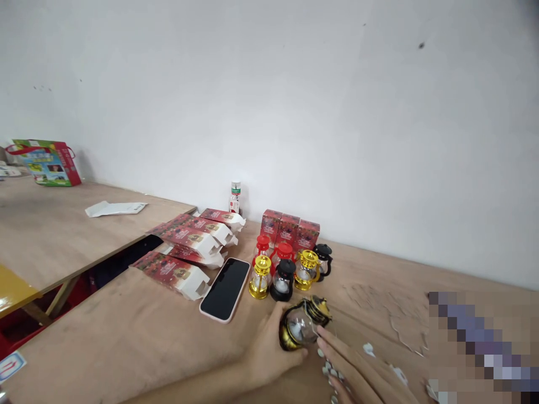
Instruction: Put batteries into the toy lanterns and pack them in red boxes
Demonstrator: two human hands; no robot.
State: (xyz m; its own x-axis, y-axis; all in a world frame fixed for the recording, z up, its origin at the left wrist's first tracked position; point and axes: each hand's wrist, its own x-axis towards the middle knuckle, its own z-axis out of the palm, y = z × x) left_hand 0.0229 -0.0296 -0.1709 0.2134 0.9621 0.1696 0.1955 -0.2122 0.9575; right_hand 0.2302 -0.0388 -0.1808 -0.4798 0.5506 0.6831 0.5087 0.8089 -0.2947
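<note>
My left hand (265, 350) grips a small gold-and-black toy lantern (302, 324) lying on its side on the brown tabletop. My right hand (357, 373) reaches in from the lower right, its fingers stretched out and touching the lantern's base. Just behind stand several small lanterns: a gold one (260, 277), a black one (283, 280), another gold one (307, 270), red ones (263, 245) and a black one (323, 259) at the back. Three upright red boxes (288, 226) stand behind them against the wall.
A phone (225, 289) lies face up left of the lanterns. Several flat red cartons (189, 235) are stacked further left. A small bottle (234, 196) stands by the wall. Small white scraps (368, 349) lie at the right. A second table (63, 224) holds white paper (114, 208) and a colourful bag (46, 163).
</note>
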